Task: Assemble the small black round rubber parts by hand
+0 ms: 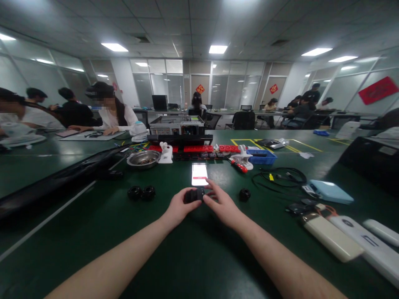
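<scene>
My left hand (179, 206) is closed round a small black cylindrical piece (194, 195), whose exact kind I cannot make out. At the piece's right end is my right hand (222, 203), its thumb and fingers apart; whether a fingertip touches the piece I cannot tell. Just beyond both hands lies a phone (199, 174) with a lit white screen and a red bar. Two round black parts (135, 192) sit side by side to the left of my hands. A similar black part (245, 194) is on the right.
Behind the phone are a metal bowl (144, 159), a white stand (166, 153), a red-handled screwdriver (239, 166), a blue tray (262, 157) and an opened computer case (177, 126). Black cables (280, 177) and a cream power bank (332, 236) lie right. A co-worker (109, 110) sits far left.
</scene>
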Tool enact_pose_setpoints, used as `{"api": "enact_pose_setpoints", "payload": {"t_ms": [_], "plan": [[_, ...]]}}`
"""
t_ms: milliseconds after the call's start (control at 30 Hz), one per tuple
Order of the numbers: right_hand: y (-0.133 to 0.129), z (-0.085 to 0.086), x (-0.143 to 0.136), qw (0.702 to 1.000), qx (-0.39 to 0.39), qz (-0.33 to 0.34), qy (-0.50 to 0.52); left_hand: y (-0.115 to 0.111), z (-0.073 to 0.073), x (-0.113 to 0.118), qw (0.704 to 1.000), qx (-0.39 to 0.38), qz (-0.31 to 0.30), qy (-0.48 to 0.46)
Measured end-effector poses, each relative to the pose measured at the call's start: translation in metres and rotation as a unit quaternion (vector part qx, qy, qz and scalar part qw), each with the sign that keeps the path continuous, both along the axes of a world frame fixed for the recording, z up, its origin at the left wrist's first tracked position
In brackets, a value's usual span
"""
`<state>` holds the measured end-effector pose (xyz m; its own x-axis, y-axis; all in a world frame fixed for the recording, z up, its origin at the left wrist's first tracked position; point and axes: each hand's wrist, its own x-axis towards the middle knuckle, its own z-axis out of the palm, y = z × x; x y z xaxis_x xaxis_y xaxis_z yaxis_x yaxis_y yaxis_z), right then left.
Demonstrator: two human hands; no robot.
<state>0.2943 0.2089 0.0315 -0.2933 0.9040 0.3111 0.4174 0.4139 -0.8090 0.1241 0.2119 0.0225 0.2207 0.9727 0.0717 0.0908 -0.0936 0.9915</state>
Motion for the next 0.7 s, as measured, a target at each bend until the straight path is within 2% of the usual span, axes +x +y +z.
{"api": "enact_pose_setpoints", "payload": {"t_ms": [100,133,200,267,333,433,500,533,600,700], "plan": [[0.010,-0.008,-0.002,0.980,-0.196,-0.013,0.046,-0.005,0.004,-0.001,0.975,0.159,0.017,0.156],[0.012,-0.010,-0.002,0.971,-0.235,-0.003,0.050,-0.006,0.004,-0.001,0.966,0.183,0.014,0.183],[0.014,-0.012,-0.004,0.964,-0.260,0.011,0.055,-0.007,0.003,-0.002,0.958,0.195,0.013,0.211],[0.013,-0.011,-0.005,0.966,-0.250,0.017,0.062,-0.005,0.000,-0.003,0.961,0.172,0.021,0.215],[0.009,-0.008,-0.006,0.977,-0.201,0.023,0.064,-0.001,-0.003,-0.003,0.977,0.121,0.028,0.176],[-0.003,-0.003,-0.006,1.000,-0.019,0.012,0.009,0.003,-0.006,-0.001,0.999,-0.038,-0.012,0.007],[-0.010,0.001,-0.007,0.994,0.095,0.000,-0.057,0.003,-0.007,0.002,0.983,-0.141,-0.044,-0.108],[-0.013,0.002,-0.007,0.988,0.129,-0.002,-0.084,0.002,-0.007,0.004,0.974,-0.166,-0.047,-0.144],[-0.014,0.003,-0.006,0.983,0.146,0.001,-0.112,0.000,-0.005,0.005,0.974,-0.158,-0.027,-0.159],[-0.006,-0.002,-0.006,0.996,0.059,-0.025,-0.068,-0.001,-0.001,0.004,0.997,-0.042,0.038,-0.057]]}}
